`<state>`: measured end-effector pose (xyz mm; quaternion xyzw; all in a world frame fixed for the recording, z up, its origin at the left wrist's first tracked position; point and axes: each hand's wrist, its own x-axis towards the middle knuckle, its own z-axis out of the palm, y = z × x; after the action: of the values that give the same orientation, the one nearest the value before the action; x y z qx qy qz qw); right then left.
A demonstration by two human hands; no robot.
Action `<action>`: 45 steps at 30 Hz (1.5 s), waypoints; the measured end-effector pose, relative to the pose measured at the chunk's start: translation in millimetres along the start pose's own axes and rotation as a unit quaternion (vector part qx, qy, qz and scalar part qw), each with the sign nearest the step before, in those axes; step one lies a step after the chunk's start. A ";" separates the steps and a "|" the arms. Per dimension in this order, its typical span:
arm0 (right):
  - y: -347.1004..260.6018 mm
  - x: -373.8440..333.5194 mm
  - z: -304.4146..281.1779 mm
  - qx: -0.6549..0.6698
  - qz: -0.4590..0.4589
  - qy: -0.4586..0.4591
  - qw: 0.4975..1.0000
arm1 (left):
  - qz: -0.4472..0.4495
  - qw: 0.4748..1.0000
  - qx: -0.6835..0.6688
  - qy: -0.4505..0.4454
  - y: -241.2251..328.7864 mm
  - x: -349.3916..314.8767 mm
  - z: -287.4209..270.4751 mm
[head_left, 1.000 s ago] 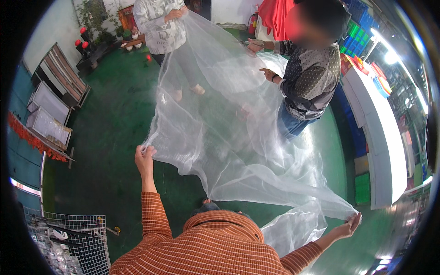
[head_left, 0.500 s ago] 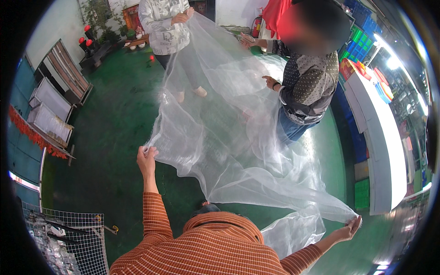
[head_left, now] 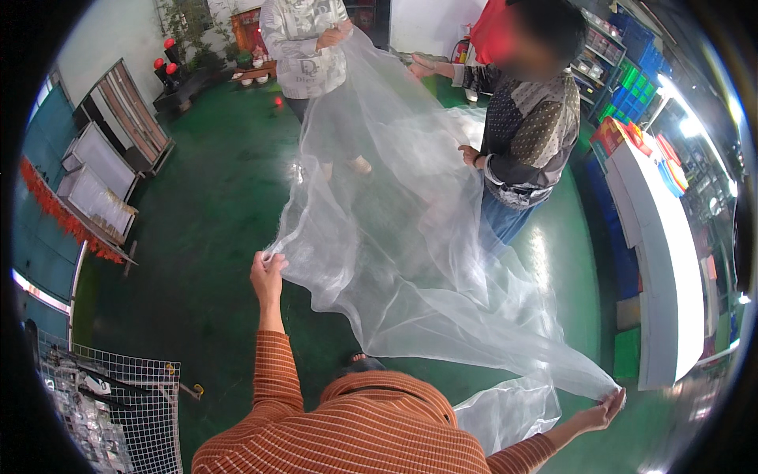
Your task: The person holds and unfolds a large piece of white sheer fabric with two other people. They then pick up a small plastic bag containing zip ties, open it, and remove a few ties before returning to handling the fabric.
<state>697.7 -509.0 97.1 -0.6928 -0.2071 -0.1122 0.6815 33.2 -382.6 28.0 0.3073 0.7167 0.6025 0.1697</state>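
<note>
Three people hold one big sheet of thin white mesh cloth [head_left: 403, 237] stretched out over a green floor [head_left: 197, 229]. My left hand [head_left: 267, 272] is raised at the end of an orange striped sleeve [head_left: 276, 371], with its fingers closed on the near left edge of the cloth, which bunches a little where they pinch it. My right hand [head_left: 609, 403] reaches far out to the lower right and grips the cloth's narrow, gathered corner between thumb and fingers. Between these two hands the sheet sags low, and a loose fold of it hangs down just in front of my body.

Across from me a person in a pale patterned top [head_left: 304, 43] holds the far end up at chest height with one hand [head_left: 332, 35]. To the right, a person in a dark dotted top [head_left: 529, 130] has one hand [head_left: 471, 156] on the cloth's right edge and another hand [head_left: 422, 65] stretched toward the far end, also touching the cloth.

A long white counter [head_left: 659, 253] runs along the right side. Flat framed panels [head_left: 103, 166] lean at the left, with a strip of red decorations [head_left: 59, 213] beside them. A white wire rack [head_left: 110, 411] with small items stands at the lower left
</note>
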 end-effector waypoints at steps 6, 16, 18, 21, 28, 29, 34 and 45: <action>24.4 6.7 -8.9 -0.016 -0.012 0.001 1.000 | -0.012 1.000 -0.026 0.001 -11.9 -23.0 5.0; 35.7 17.7 -13.2 -0.002 -0.011 0.004 1.000 | -0.011 1.000 -0.020 0.004 -18.6 -39.4 12.2; 36.5 19.1 -14.3 -0.003 -0.009 0.004 1.000 | -0.013 1.000 -0.022 0.001 -19.9 -40.4 12.4; 36.1 20.9 -14.7 -0.012 -0.004 0.002 1.000 | -0.010 1.000 -0.015 0.002 -18.2 -42.3 13.7; 46.2 30.1 -17.1 -0.002 0.007 0.003 1.000 | -0.005 1.000 0.004 0.006 -8.0 -50.6 21.0; 45.5 31.4 -17.3 0.000 0.012 0.003 1.000 | -0.004 1.000 0.007 0.008 -5.8 -52.7 21.8; 43.0 35.6 -17.6 0.001 0.024 0.004 1.000 | 0.001 1.000 0.008 0.011 -9.1 -55.2 21.9; 54.5 46.5 -22.1 0.005 0.009 0.015 1.000 | -0.002 1.000 -0.010 0.008 4.6 -63.7 27.7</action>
<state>765.9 -523.8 69.5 -0.6899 -0.1906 -0.1154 0.6888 99.3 -402.2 18.3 0.2994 0.7125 0.6119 0.1680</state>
